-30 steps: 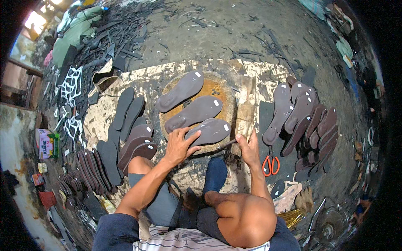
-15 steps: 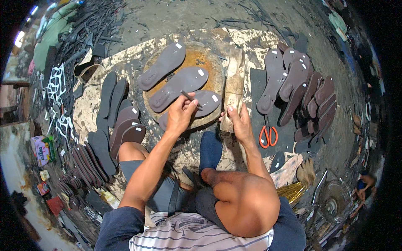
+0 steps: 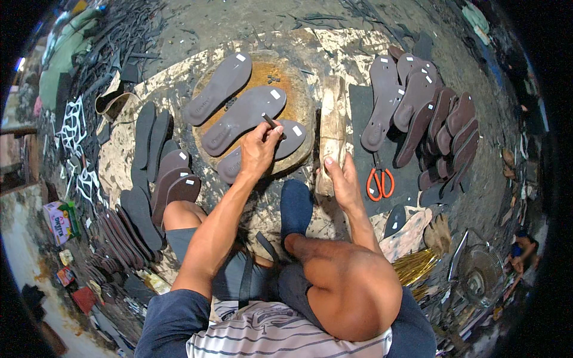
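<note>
Three grey-brown shoe soles [image 3: 243, 118] with small white labels lie side by side on a round wooden block [image 3: 286, 70]. My left hand [image 3: 258, 149] is over the nearest sole [image 3: 290, 141], closed around a short dark rod [image 3: 270, 120], perhaps a punch. The rod slants, and its lower end is hidden by my fingers. To the right, my right hand [image 3: 342, 182] grips the near end of a long, worn wooden bar [image 3: 333, 113], thumb on top. The bar points away from me, beside the round block.
Orange-handled scissors [image 3: 380, 184] lie on a dark sheet [image 3: 365, 98] at right, near piled brown soles [image 3: 412, 98]. More dark soles [image 3: 145, 134] are at left. My sock-clad foot [image 3: 295, 206] rests before the block. A fan [image 3: 477, 274] stands at lower right.
The whole view has shifted a little. My left hand with the rod has moved slightly away from me and right over the nearest sole. The wooden bar has come slightly nearer to me.
</note>
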Demonstrator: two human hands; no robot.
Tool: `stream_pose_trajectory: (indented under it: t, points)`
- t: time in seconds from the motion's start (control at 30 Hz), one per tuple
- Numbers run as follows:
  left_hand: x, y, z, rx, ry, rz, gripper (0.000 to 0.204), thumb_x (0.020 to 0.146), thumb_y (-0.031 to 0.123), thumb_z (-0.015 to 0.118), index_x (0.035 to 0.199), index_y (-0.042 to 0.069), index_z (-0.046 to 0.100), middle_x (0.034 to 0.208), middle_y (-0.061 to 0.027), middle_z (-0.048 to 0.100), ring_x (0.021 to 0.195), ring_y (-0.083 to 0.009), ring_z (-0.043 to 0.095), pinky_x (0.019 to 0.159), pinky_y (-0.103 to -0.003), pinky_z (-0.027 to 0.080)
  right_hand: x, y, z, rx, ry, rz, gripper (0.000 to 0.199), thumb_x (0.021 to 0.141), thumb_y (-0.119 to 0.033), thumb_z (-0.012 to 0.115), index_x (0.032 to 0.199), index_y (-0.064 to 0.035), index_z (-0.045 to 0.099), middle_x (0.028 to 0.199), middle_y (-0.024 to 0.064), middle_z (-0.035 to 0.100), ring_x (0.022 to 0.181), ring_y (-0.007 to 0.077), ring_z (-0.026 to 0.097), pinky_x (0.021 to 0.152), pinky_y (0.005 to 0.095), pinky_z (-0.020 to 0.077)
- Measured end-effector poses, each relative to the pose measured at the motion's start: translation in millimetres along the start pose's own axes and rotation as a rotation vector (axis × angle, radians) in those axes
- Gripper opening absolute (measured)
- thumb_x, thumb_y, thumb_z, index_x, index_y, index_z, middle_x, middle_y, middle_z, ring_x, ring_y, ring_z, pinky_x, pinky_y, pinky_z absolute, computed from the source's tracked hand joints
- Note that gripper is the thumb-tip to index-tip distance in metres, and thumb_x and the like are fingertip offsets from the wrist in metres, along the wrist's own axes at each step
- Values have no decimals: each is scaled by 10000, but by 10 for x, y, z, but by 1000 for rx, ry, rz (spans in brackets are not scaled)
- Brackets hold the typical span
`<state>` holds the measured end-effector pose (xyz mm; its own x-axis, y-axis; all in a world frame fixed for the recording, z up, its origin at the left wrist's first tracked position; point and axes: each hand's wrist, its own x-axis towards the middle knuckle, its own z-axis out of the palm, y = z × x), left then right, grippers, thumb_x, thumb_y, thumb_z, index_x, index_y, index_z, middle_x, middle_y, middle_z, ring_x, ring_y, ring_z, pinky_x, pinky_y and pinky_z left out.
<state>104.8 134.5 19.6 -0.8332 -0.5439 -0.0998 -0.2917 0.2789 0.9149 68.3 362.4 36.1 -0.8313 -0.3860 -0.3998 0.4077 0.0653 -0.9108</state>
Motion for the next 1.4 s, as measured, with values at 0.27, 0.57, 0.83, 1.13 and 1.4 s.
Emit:
stream_pose_trajectory:
  t: [0.27, 0.57, 0.83, 1.13, 1.4]
  points:
    - [-63, -88, 126, 74, 22, 212, 211, 938, 208, 719, 1013, 12, 703, 920, -160, 717, 816, -306, 695, 736, -388, 530, -118, -1147, -36, -104, -168, -121, 401, 1029, -229, 598, 1349, -14, 489, 1020, 87, 672, 856, 141, 666, 757, 296, 560]
    - [-149, -250, 215, 201, 81, 564, 189, 844, 53, 746, 1028, 19, 714, 1046, -146, 696, 951, -350, 650, 841, -429, 530, -313, -657, -433, -702, -450, -38, 524, 977, -254, 654, 1375, 29, 465, 1159, 174, 664, 1084, 259, 649, 960, 385, 510]
    - [-130, -327, 217, 165, 120, 517, 184, 942, 126, 705, 1076, 4, 675, 943, -125, 704, 867, -287, 674, 798, -402, 535, -95, -94, -292, -335, -454, 184, 555, 1031, -273, 601, 1466, 20, 420, 1301, 95, 590, 1180, 164, 532, 1054, 328, 424]
    - [313, -172, -217, -448, 218, -57, 257, 1062, 255, 586, 1156, 23, 645, 964, -52, 680, 847, -115, 675, 716, -263, 570, -107, -252, -57, 30, -370, 371, 439, 1033, -312, 581, 1352, -35, 463, 890, 93, 663, 717, 187, 673, 645, 322, 569]
    - [749, -164, -219, 2, 134, 96, 246, 1027, 259, 609, 1078, 30, 682, 812, -98, 718, 734, -181, 692, 696, -343, 530, -5, -414, -53, 84, -256, 267, 409, 1027, -320, 575, 1300, -32, 477, 871, 115, 673, 695, 201, 678, 627, 331, 573]
